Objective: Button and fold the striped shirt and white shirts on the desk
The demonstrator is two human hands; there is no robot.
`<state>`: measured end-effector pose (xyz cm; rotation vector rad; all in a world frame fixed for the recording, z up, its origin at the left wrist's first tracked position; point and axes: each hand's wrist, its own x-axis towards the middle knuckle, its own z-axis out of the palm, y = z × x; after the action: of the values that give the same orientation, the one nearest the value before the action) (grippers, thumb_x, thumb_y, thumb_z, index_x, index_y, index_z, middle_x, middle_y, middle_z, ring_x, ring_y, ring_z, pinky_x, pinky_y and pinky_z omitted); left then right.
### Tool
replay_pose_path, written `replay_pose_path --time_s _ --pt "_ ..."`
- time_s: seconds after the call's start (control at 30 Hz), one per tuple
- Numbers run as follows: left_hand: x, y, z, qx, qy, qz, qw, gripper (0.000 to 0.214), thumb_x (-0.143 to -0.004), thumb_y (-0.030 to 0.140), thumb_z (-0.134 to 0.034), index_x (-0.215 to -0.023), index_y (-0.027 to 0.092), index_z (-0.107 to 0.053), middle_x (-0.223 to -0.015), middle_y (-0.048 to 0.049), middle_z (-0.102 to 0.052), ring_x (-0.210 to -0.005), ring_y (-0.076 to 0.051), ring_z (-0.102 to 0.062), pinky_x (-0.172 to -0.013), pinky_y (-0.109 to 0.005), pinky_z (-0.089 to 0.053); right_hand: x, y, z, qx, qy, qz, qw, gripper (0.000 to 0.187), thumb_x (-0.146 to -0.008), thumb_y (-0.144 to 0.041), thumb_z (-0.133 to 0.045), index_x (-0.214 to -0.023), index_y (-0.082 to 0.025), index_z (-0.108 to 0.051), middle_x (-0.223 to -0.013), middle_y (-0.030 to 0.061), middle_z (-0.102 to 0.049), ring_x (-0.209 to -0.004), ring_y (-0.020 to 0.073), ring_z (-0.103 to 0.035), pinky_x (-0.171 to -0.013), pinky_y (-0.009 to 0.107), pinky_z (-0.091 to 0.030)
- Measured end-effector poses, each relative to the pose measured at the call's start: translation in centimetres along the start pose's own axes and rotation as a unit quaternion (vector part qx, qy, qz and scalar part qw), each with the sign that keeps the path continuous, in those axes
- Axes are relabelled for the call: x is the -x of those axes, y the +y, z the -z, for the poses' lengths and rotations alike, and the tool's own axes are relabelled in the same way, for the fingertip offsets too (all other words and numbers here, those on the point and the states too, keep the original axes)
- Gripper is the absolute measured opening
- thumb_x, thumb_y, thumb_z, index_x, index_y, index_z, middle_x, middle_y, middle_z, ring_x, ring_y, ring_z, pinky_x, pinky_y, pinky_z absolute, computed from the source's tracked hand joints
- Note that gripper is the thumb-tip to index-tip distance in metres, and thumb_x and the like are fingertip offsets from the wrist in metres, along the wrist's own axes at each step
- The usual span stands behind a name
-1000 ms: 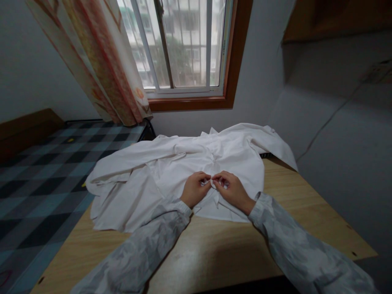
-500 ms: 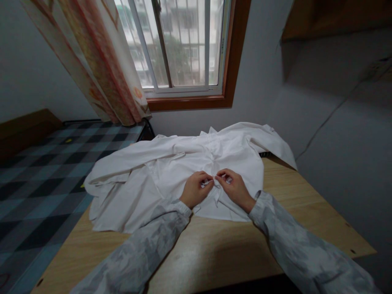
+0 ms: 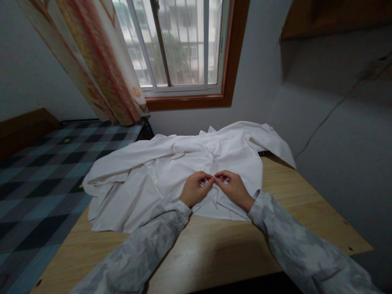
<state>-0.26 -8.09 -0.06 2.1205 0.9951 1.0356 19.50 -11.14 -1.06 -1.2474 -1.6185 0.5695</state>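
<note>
A white shirt [image 3: 171, 163] lies spread across the far part of a light wooden table [image 3: 220, 245], with one sleeve trailing off the left edge. My left hand [image 3: 194, 188] and my right hand [image 3: 234, 188] meet at the shirt's front opening near its lower hem. Both hands are closed in a pinch on the fabric edges there, fingertips touching. What is between the fingertips is too small to make out. Both arms wear grey patterned sleeves.
A bed with a blue and black checked cover [image 3: 39, 171] stands to the left of the table. A window [image 3: 177, 45] with an orange patterned curtain [image 3: 92, 61] is behind. A grey wall [image 3: 343, 134] runs close along the table's right side.
My hands stay at the same spot on the shirt's front; the fingertips have drawn slightly closer together. The view has shifted a little.
</note>
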Motion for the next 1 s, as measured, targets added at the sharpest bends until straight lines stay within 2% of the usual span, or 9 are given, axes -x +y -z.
replay_pose_path --time_s 0.17,0.3,0.43,0.53,0.7,1.0 --pt "-0.03 -0.48 -0.19 0.030 0.019 0.039 0.999 0.018 -0.095 0.032 -0.072 -0.095 0.019 -0.084 -0.085 -0.0059 -0.080 -0.079 -0.019 -0.070 -0.074 -0.029 -0.051 -0.01 0.18 -0.03 -0.053 -0.008 -0.007 0.999 0.021 -0.094 -0.041 -0.077 -0.099 -0.021 -0.081 -0.097 0.0068 -0.082 -0.085 0.0225 -0.075 -0.083 0.035 -0.059" --pt "-0.08 -0.49 -0.15 0.069 0.019 0.056 0.996 0.020 -0.095 0.034 -0.071 -0.095 0.018 -0.084 -0.089 -0.0065 -0.081 -0.082 -0.019 -0.072 -0.078 -0.029 -0.054 0.03 0.50 0.03 -0.090 -0.008 -0.020 0.996 0.025 -0.091 -0.042 -0.080 -0.104 -0.021 -0.080 -0.097 0.0054 -0.081 -0.085 0.0219 -0.074 -0.084 0.036 -0.060" --pt "-0.20 -0.26 -0.05 0.085 0.016 0.060 0.994 0.023 -0.096 0.036 -0.070 -0.096 0.017 -0.082 -0.089 -0.0060 -0.080 -0.083 -0.019 -0.070 -0.079 -0.029 -0.053 0.07 0.72 0.17 -0.071 -0.013 -0.016 0.997 0.022 -0.092 -0.042 -0.080 -0.100 -0.022 -0.080 -0.095 0.0055 -0.081 -0.085 0.0226 -0.075 -0.084 0.037 -0.059" --pt "-0.24 -0.15 0.00 0.088 0.014 0.066 0.994 0.024 -0.097 0.038 -0.069 -0.095 0.016 -0.080 -0.087 -0.0056 -0.078 -0.083 -0.019 -0.069 -0.078 -0.029 -0.053 0.09 0.61 0.25 -0.025 -0.011 0.027 0.999 0.018 -0.097 -0.040 -0.076 -0.098 -0.022 -0.081 -0.096 0.0074 -0.081 -0.087 0.0242 -0.075 -0.083 0.039 -0.059" --pt "-0.26 -0.11 0.08 0.100 0.005 0.075 0.992 0.028 -0.097 0.042 -0.068 -0.093 0.017 -0.079 -0.087 -0.0055 -0.078 -0.082 -0.019 -0.068 -0.079 -0.029 -0.052 0.16 0.24 0.26 0.059 -0.004 0.134 0.989 0.012 -0.104 -0.029 -0.069 -0.100 -0.024 -0.080 -0.097 0.0062 -0.082 -0.089 0.0245 -0.075 -0.110 0.052 -0.052" --pt "-0.47 0.21 0.32 0.114 -0.009 0.082 0.990 0.029 -0.096 0.042 -0.066 -0.088 0.016 -0.075 -0.085 -0.0048 -0.074 -0.082 -0.019 -0.066 -0.081 -0.030 -0.052 0.38 0.29 0.11 0.083 -0.004 0.170 0.982 0.012 -0.106 -0.025 -0.066 -0.100 -0.024 -0.076 -0.098 0.0056 -0.081 -0.092 0.0253 -0.075 -0.112 0.051 -0.054"
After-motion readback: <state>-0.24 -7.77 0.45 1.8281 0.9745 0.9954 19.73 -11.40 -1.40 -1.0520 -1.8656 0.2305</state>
